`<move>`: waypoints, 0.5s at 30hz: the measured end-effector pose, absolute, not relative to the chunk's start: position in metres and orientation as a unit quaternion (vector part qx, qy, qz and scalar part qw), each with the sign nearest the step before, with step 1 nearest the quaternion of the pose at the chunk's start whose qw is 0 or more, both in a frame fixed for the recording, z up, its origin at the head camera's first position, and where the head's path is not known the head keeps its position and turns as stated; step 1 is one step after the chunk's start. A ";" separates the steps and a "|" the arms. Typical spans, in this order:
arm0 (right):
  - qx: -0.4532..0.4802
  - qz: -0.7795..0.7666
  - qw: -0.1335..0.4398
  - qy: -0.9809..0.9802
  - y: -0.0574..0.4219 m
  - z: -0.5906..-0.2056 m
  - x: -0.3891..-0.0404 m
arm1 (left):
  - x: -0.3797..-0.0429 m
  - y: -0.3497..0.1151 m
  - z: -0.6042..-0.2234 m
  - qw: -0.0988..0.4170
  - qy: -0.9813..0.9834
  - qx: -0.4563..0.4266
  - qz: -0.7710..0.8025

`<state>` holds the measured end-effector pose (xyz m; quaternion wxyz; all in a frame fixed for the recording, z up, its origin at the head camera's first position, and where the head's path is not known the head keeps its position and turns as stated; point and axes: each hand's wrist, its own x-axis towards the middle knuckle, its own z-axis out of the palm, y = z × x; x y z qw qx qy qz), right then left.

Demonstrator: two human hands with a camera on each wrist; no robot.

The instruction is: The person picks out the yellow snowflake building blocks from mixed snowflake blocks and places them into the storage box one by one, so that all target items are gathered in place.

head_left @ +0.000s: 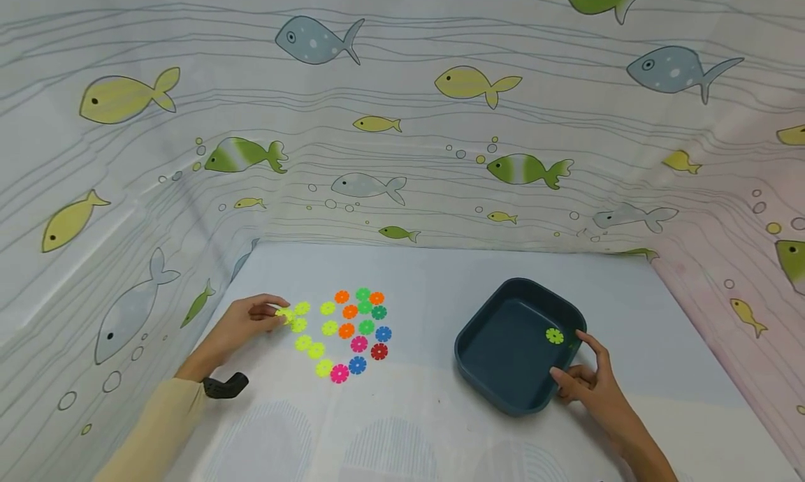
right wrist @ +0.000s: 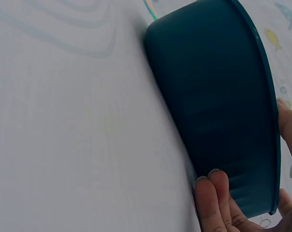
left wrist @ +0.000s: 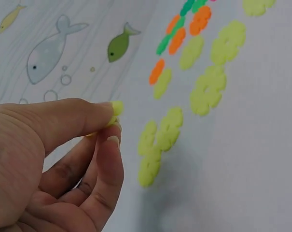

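My left hand point(head_left: 254, 318) pinches a yellow flower-shaped disc point(left wrist: 118, 107) between thumb and fingertips, at the left edge of a spread of such discs. Closest to it lie several other yellow discs point(head_left: 303, 343). Further right are orange point(head_left: 346, 330), green point(head_left: 366, 327), blue point(head_left: 383, 334), pink point(head_left: 339, 374) and dark red point(head_left: 379, 351) discs, flat on the table. My right hand point(head_left: 588, 377) grips the right corner of a dark teal rectangular tub point(head_left: 503, 356); in the right wrist view its fingers press the tub's outer side. One yellow-green disc point(head_left: 554, 336) lies inside the tub.
The white table point(head_left: 428, 307) carries pale patterned shapes near its front. Fish-printed sheeting point(head_left: 415, 147) stands as walls at the back, left and right. A black band point(head_left: 225, 385) is on the left wrist, at the end of a beige sleeve point(head_left: 157, 429).
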<state>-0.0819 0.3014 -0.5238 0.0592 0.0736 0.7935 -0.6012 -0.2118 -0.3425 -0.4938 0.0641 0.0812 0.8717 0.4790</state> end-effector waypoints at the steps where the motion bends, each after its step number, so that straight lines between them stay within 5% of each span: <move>1: 0.074 -0.601 0.060 0.793 0.301 -0.524 -0.082 | -0.212 -0.340 -0.493 0.066 0.869 0.082 0.484; 15: 0.083 -0.605 0.061 0.790 0.300 -0.523 -0.082 | -0.219 -0.311 -0.489 0.082 0.845 0.080 0.522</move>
